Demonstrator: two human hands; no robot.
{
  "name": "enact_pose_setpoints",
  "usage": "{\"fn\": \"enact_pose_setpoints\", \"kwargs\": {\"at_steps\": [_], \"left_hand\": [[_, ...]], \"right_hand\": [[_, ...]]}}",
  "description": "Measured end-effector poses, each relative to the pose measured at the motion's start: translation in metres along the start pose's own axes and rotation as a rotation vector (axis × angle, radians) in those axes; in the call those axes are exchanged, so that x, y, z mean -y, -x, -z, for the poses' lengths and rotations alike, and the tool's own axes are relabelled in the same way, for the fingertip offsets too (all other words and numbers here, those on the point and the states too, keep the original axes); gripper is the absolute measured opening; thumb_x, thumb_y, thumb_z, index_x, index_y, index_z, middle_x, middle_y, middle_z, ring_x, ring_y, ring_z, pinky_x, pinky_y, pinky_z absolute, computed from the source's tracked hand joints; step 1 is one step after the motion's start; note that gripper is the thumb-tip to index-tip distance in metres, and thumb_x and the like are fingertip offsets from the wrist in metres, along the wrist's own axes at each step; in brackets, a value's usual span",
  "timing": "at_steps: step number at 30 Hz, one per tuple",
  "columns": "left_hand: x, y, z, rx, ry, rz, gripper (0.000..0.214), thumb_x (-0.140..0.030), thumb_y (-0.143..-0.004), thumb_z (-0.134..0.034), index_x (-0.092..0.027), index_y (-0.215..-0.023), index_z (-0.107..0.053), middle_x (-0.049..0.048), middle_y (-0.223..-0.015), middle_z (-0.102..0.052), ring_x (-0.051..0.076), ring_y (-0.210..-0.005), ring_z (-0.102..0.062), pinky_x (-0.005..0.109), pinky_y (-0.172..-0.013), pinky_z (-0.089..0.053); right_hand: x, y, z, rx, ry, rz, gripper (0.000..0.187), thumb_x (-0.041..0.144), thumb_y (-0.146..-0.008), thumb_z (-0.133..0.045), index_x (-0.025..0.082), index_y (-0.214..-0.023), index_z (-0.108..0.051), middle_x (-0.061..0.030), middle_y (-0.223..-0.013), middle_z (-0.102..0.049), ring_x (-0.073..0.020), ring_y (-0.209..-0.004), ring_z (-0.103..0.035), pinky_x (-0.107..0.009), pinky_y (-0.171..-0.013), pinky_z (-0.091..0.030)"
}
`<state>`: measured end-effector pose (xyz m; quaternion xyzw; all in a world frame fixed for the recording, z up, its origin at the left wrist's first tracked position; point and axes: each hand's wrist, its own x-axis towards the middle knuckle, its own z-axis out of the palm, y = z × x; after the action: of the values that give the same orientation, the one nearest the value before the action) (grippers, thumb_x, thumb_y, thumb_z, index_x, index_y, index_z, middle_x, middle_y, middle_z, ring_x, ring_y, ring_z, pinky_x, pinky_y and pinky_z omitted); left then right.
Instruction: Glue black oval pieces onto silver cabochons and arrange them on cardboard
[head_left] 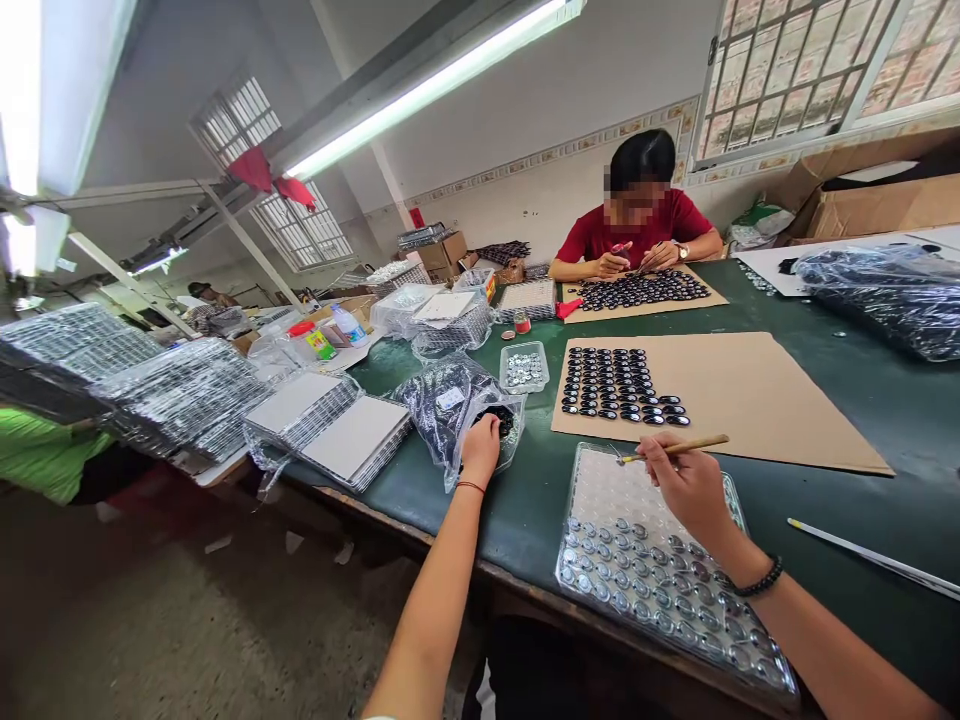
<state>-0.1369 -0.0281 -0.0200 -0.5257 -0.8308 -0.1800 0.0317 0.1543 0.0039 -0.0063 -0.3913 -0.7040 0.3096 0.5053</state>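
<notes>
My left hand (481, 452) is at the mouth of a clear plastic bag (431, 405) of small black pieces, its fingers closed and partly hidden. What they pinch cannot be made out. My right hand (694, 492) grips a thin wooden-handled stick (702, 443), its tip pointing left with a small shiny bit at the end. Below that hand lies a clear plastic tray (609, 487) holding rows of silvery oval pieces in its nearer part. Black oval pieces (606, 380) stand in rows on a cardboard sheet (772, 400) just beyond.
A small clear box (524, 368) of silvery bits sits behind the bag. Stacked trays (360, 440) cover the table's left side. Across the table a person in red (637, 230) works over another cardboard sheet. Tweezers (870, 555) lie at right, and a plastic-wrapped bundle (885, 295) farther back.
</notes>
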Motion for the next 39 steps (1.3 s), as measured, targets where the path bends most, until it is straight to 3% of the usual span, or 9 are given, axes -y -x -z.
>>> {"fn": "enact_pose_setpoints", "kwargs": {"at_steps": [4,10,15,20,24,27,29,34,39], "left_hand": [[0.006,-0.003,0.003,-0.005,0.016,0.080,0.031,-0.029,-0.090,-0.030,-0.019,-0.100,-0.058,0.0088,-0.094,-0.065,0.020,-0.084,-0.059,0.029,-0.071,-0.038],[0.002,-0.003,-0.002,0.066,0.107,0.117,0.022,-0.035,-0.081,-0.049,-0.018,-0.089,-0.061,0.0095,-0.087,-0.066,0.023,-0.086,-0.059,0.032,-0.076,-0.038],[-0.005,0.000,-0.004,0.074,0.284,0.193,0.011,-0.020,-0.075,-0.056,-0.015,-0.084,-0.058,0.0117,-0.083,-0.063,0.026,-0.089,-0.057,0.037,-0.081,-0.036],[-0.023,0.007,0.014,0.137,0.649,0.168,0.013,-0.026,-0.081,-0.047,-0.016,-0.084,-0.054,0.0039,-0.070,-0.056,0.014,-0.063,-0.054,0.026,-0.061,-0.040],[-0.060,-0.001,0.026,0.386,0.992,0.076,0.026,-0.034,-0.086,-0.033,-0.016,-0.083,-0.052,-0.0039,-0.056,-0.039,0.004,-0.036,-0.026,0.017,-0.038,-0.028],[-0.098,-0.013,0.022,0.790,1.504,0.178,0.017,-0.027,-0.082,-0.040,-0.015,-0.077,-0.051,-0.0028,-0.059,-0.039,0.002,-0.037,-0.023,0.012,-0.032,-0.020],[-0.118,-0.016,0.015,1.016,1.706,0.277,0.011,-0.022,-0.078,-0.044,-0.014,-0.076,-0.051,0.0001,-0.065,-0.045,0.002,-0.040,-0.028,0.010,-0.031,-0.018],[-0.133,-0.003,-0.003,1.159,1.595,0.255,0.016,-0.022,-0.074,-0.052,-0.015,-0.089,-0.053,-0.0047,-0.058,-0.041,0.001,-0.037,-0.024,0.010,-0.032,-0.013],[-0.135,0.013,-0.007,0.962,1.289,0.022,0.025,-0.036,-0.074,-0.057,-0.016,-0.088,-0.054,-0.0053,-0.055,-0.046,0.001,-0.037,-0.028,0.013,-0.036,-0.015]], "right_hand": [[0.001,-0.001,0.001,-0.005,0.015,0.014,0.034,0.043,-0.085,-0.043,0.017,-0.066,-0.056,0.0015,-0.048,-0.049,-0.0111,-0.043,-0.046,-0.023,-0.045,-0.036],[0.000,-0.001,0.000,-0.011,0.031,0.014,0.034,0.042,-0.085,-0.044,0.017,-0.066,-0.056,0.0017,-0.048,-0.049,-0.0111,-0.043,-0.046,-0.023,-0.045,-0.036],[-0.001,-0.001,-0.001,-0.007,0.023,0.012,0.033,0.042,-0.084,-0.045,0.017,-0.066,-0.056,0.0015,-0.048,-0.050,-0.0108,-0.043,-0.047,-0.022,-0.045,-0.036],[-0.001,-0.006,-0.001,-0.044,-0.058,-0.032,0.035,0.044,-0.084,-0.045,0.016,-0.066,-0.055,0.0015,-0.047,-0.049,-0.0103,-0.041,-0.045,-0.022,-0.041,-0.035],[-0.004,-0.013,-0.001,-0.079,-0.147,-0.093,0.037,0.047,-0.083,-0.044,0.016,-0.066,-0.054,0.0019,-0.047,-0.047,-0.0096,-0.040,-0.044,-0.021,-0.040,-0.034],[-0.008,-0.019,0.002,-0.175,-0.168,-0.109,0.038,0.047,-0.083,-0.044,0.016,-0.063,-0.053,0.0026,-0.047,-0.045,-0.0089,-0.040,-0.043,-0.021,-0.040,-0.033],[-0.011,-0.023,0.006,-0.245,-0.165,-0.116,0.038,0.048,-0.083,-0.044,0.017,-0.063,-0.053,0.0031,-0.046,-0.044,-0.0086,-0.039,-0.042,-0.021,-0.040,-0.032],[-0.017,-0.031,0.012,-0.298,-0.095,-0.128,0.039,0.048,-0.083,-0.043,0.017,-0.062,-0.052,0.0034,-0.044,-0.044,-0.0084,-0.039,-0.041,-0.021,-0.040,-0.031],[-0.015,-0.030,0.011,-0.262,-0.073,-0.103,0.038,0.047,-0.085,-0.041,0.017,-0.064,-0.052,0.0038,-0.046,-0.043,-0.0080,-0.041,-0.040,-0.020,-0.042,-0.031]]}}
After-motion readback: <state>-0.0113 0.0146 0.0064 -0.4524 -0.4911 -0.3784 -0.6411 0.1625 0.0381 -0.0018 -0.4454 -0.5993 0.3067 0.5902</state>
